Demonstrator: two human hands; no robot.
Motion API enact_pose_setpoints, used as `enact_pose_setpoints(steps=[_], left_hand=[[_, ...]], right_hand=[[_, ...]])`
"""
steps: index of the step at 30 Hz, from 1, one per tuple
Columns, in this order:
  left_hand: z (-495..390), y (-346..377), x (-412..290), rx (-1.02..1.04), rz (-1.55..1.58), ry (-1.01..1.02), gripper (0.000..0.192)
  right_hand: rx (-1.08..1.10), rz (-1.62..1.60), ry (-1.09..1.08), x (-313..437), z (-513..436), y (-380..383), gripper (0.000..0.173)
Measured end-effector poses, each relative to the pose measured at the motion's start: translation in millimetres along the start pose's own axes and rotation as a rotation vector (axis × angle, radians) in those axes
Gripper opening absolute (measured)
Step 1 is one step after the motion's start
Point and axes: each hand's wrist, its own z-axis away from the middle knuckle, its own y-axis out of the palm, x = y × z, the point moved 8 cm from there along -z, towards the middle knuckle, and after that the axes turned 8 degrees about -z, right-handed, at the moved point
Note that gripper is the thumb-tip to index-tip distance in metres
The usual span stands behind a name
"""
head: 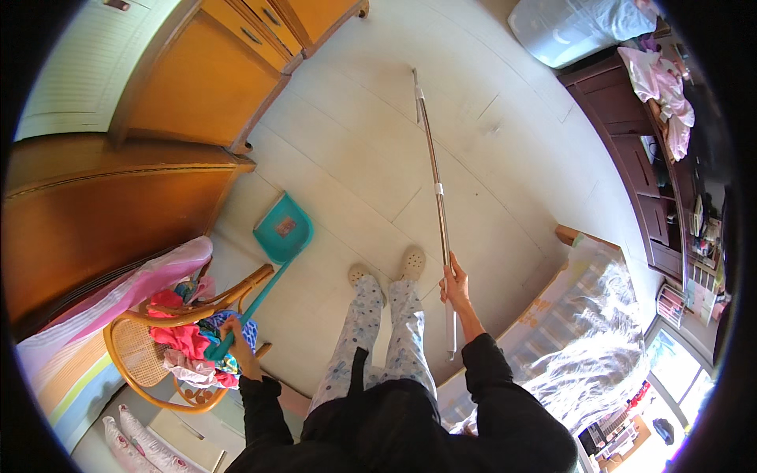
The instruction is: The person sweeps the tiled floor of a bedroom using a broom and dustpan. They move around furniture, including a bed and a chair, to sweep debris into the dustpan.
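My left hand (238,350) is wrapped around the upper handle of a long-handled teal plastic dustpan (295,214). Its pan lies at or close to the floor, ahead and to the left of my feet, with a label inside it. In my right hand (455,286) is a long metal pole (434,162) with white joints and a white grip. The pole reaches forward over the floor to a thin head (417,94), seen edge-on, so its kind is hard to tell.
Beige clogs (412,263) stand on the pale tiled floor (366,148). Left are wooden cabinets (201,83) and a rattan chair (137,342) heaped with clothes (180,331). A covered bed (550,331) is at right, with a dark cabinet (615,106) and a translucent bin (568,32) beyond.
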Motion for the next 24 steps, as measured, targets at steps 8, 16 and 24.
enact_pose_setpoints(steps=[8, 16, 24], left_hand=[[22, -48, -75, 0.153, 0.269, -0.349, 0.04], [-15, -46, -107, 0.324, 0.053, -0.185, 0.035], [-20, -27, -95, 0.341, -0.291, 0.16, 0.025]], right_hand=[[0.122, 0.252, 0.023, 73, 114, 47, 0.047], [0.164, 0.12, 0.184, 73, 97, 117, 0.027], [0.403, 0.248, 0.048, 147, 7, 232, 0.015]])
